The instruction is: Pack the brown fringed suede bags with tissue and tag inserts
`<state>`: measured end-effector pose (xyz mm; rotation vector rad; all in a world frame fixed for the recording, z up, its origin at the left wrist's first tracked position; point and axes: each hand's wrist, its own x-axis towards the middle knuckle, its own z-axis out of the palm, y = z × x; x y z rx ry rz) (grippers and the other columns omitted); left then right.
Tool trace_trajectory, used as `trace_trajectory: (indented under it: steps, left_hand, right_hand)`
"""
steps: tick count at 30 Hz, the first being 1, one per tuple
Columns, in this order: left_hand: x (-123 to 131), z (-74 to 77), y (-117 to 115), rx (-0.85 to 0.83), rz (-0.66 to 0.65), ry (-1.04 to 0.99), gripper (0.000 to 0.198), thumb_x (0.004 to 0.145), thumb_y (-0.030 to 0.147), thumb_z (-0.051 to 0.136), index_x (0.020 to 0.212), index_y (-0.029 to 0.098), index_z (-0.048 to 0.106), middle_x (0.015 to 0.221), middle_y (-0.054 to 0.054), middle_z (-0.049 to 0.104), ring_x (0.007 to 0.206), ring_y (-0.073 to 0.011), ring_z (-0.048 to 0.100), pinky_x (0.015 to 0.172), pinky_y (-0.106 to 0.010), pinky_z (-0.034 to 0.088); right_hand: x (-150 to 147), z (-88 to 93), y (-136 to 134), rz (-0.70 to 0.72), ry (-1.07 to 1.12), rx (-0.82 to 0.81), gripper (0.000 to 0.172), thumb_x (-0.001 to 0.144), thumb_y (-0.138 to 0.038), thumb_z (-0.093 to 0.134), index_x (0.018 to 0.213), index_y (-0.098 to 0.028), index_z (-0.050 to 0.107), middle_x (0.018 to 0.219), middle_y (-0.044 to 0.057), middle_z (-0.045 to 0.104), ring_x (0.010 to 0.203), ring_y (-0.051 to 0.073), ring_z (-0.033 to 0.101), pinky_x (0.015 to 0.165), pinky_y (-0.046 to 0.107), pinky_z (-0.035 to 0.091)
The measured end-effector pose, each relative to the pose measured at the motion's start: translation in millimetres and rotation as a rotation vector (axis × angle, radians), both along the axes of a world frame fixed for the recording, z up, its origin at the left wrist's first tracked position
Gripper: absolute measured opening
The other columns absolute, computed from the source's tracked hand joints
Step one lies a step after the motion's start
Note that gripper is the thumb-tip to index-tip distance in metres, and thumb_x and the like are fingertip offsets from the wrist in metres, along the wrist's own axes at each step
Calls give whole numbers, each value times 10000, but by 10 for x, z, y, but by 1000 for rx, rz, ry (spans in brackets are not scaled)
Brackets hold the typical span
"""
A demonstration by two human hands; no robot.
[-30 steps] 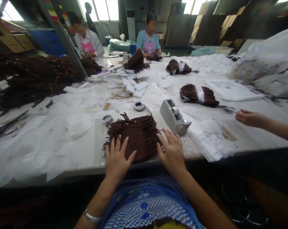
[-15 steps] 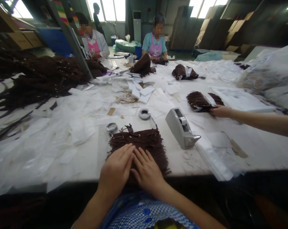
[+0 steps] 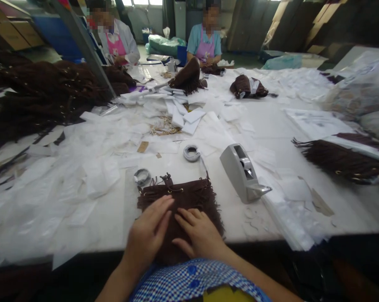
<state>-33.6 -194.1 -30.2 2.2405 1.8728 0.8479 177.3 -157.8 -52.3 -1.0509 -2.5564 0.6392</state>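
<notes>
A dark brown fringed bag [image 3: 195, 195] with brass eyelets and a drawstring lies flat at the table's front edge. My left hand [image 3: 150, 228] rests over its left part, fingers stretched out and together. On the right part lies my right hand [image 3: 200, 233], fingers extended and thumb apart. Neither hand grips anything. Coiled grey straps, one ring [image 3: 142, 178] at the bag's upper left and another ring [image 3: 191, 153] above it, lie close by. A grey tape dispenser [image 3: 240, 172] stands right of the bag.
Clear plastic bags [image 3: 76, 167] cover the left side, with a heap of brown bags [image 3: 51, 92] behind. Another fringed bag [image 3: 343, 157] lies at the right. White packets [image 3: 192, 119] sit mid-table. Two co-workers in pink aprons [image 3: 205, 48] work across the table.
My hands have drawn slightly apart on the bag. At the right, the fringed bag has moved toward the right edge, and the co-worker's hand that held it is out of view. The view has tilted down.
</notes>
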Motion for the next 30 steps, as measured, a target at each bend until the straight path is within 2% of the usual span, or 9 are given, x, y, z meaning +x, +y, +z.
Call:
trace_trajectory:
  steps: [3,6,8,11,14,18,22,26,30]
  left_hand:
    - [363,-224,19,100,-304,131,475,961,245,499,1430,169,493,1416,-91,582,1347,-230,510,1138,-385,415]
    - [405,-506,-139,148,-340,158,480,959,231,516,1433,162,486,1363,-97,625,1340,-228,515,1162,-397,377]
    - [307,-646,-239,120,-342,74,460,974,189,487,1434,196,476,1310,-77,666,1311,-195,544,1153,-383,389]
    - [108,-740,-252,-45,-408,-99,460,990,151,432,1427,290,464,1213,-23,723,1198,-136,633,1103,-342,447]
    - [-71,-646,-127,-262,-437,-344,419,987,191,447,1371,342,520,1115,11,760,1064,-138,706,1011,-306,527]
    - [-198,-230,145,-519,-323,-587,330,977,214,482,1261,306,622,1027,-3,781,901,-165,755,816,-250,618]
    - [-113,129,525,-415,-300,-452,296,959,186,520,1186,304,669,1041,1,772,906,-145,747,818,-228,614]
    - [132,132,898,-203,-374,-214,342,959,141,475,1240,230,649,1233,-62,700,1135,-179,664,998,-316,547]
    - [289,20,1140,-194,-360,-106,330,980,161,429,1220,183,653,1198,-87,702,1097,-200,667,978,-345,551]
  right_hand:
    - [119,-264,-49,64,232,176,342,913,-318,590,1219,-181,657,1194,106,709,1107,257,621,924,434,551]
    - [259,-426,-99,157,391,284,214,960,-243,556,1112,-257,706,1067,34,762,1024,196,685,953,373,559]
    - [328,-382,-64,171,456,193,185,968,-260,575,1086,-256,717,1052,27,766,992,171,702,953,332,565]
    - [391,-137,128,152,551,-55,184,972,-223,568,1069,-210,723,1027,44,767,955,129,716,877,231,588]
    - [401,111,443,-24,511,-76,285,978,-139,510,1174,-230,695,1116,58,744,1028,136,699,895,255,591]
    - [323,142,868,-133,217,147,371,963,-134,530,1298,-257,632,1260,65,683,1204,219,596,1071,454,481]
    - [268,40,1019,-114,54,219,272,957,-176,575,1193,-252,686,1137,53,716,1158,219,594,1107,478,412]
    - [332,157,930,-182,29,243,224,971,-172,545,1111,-236,707,1100,55,720,1132,218,593,1081,450,411]
    - [493,382,777,40,-30,127,200,993,-225,523,1032,-205,718,999,59,748,855,177,672,780,315,523]
